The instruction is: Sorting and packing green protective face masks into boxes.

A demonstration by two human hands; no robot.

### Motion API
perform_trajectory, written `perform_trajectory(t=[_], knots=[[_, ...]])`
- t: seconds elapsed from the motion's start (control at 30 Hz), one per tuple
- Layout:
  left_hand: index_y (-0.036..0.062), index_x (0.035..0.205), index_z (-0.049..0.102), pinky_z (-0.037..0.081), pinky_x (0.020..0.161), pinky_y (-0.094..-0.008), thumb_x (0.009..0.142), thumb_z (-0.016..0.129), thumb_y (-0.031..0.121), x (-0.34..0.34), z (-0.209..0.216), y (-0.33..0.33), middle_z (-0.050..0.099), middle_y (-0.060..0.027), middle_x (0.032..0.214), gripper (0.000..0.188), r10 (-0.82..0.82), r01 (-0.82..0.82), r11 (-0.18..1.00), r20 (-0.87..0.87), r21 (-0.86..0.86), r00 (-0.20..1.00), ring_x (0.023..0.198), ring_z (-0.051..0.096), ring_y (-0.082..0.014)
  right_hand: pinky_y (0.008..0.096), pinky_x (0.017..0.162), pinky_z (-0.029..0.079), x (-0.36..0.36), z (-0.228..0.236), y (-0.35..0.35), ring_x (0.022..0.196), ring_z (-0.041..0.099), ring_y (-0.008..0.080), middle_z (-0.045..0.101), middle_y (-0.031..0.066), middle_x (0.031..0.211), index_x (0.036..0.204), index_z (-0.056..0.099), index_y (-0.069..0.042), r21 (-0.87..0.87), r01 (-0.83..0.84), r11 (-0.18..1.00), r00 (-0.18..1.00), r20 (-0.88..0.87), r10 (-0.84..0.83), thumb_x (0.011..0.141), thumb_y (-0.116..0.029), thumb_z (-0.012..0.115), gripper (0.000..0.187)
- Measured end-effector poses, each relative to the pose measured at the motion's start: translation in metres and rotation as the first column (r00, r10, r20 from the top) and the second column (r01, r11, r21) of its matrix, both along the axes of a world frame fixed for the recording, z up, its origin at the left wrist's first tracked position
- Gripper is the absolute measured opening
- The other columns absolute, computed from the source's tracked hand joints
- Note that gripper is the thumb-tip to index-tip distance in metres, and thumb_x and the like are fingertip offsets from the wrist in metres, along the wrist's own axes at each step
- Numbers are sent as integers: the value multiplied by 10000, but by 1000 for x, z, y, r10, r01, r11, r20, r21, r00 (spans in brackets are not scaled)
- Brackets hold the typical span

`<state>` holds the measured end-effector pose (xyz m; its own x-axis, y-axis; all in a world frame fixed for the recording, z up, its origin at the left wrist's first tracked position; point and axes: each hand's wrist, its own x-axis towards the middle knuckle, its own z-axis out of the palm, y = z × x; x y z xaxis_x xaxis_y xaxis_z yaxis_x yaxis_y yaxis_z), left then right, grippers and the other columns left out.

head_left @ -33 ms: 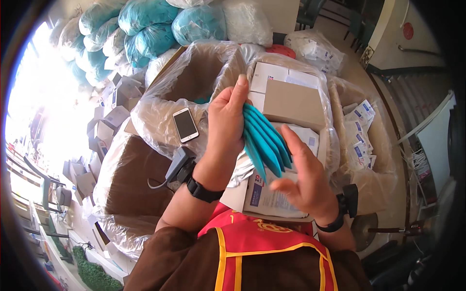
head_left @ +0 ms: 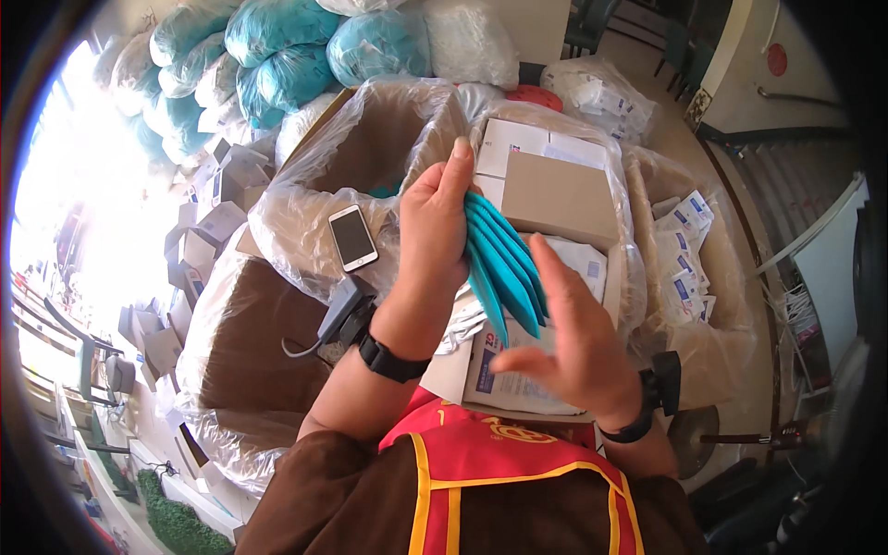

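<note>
My left hand (head_left: 435, 227) grips a fanned stack of teal folded pieces with ribbed edges, which look like face masks (head_left: 502, 264). Its thumb points up, and the stack hangs down to the right with the lower ends spread. To the right of it, my right hand (head_left: 580, 342) is open, thumb and fingers apart around the lower right side of the masks. Whether its fingers touch them I cannot tell. Below both hands is an open carton (head_left: 446, 377) holding white printed packets (head_left: 518, 393). Something white and crumpled (head_left: 462, 324) shows under the masks.
A white phone (head_left: 353, 239) lies on plastic sheeting at left. Plastic-lined cartons (head_left: 250, 342) stand around me. A brown box (head_left: 560, 199) lies beyond my hands; a right-hand carton holds white packets (head_left: 684, 264). Teal-filled bags (head_left: 282, 37) are piled behind, with loose boxes (head_left: 213, 227) at left.
My right hand has shifted slightly left, closer to the masks, its thumb now further under their lower ends. The left hand keeps its grip almost in place.
</note>
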<state>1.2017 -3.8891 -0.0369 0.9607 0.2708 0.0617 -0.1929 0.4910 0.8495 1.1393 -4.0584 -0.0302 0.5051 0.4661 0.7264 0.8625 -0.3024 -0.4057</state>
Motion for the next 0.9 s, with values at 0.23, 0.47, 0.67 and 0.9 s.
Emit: perform_trajectory(t=[0.23,0.47,0.67,0.9], knots=[[39,983,574,502,739,-276,915,647,387,-12,5,-8,631,-64,875,362,-225,249,954,153,-165,962,791,616,-139,348,967,461,29,12,-31,1159,580,264,532,202,1304,1454,292,-22,65,133,989,901,-424,-94,820,29,617,714],[4,1164,436,492,791,-255,832,770,203,-30,7,-41,595,-81,1028,511,58,-217,912,416,347,908,903,582,-118,359,1062,355,27,16,-34,1280,437,236,413,189,1405,1456,234,-2,267,-124,956,884,-409,229,853,-67,651,736],[-21,1227,423,498,801,-252,857,742,250,-29,4,-41,598,-94,1060,558,-53,9,985,253,173,966,913,589,-125,334,1006,416,38,16,-49,1175,521,209,522,148,1271,1392,359,7,329,-8,944,875,-454,165,839,-85,702,657],[2,1322,405,544,615,-263,706,824,467,-40,3,-25,617,-106,1051,879,-645,638,764,99,93,758,808,643,-161,291,981,423,47,52,-60,1149,510,152,527,99,1241,1338,413,34,499,-100,861,734,-547,402,815,-131,727,631]])
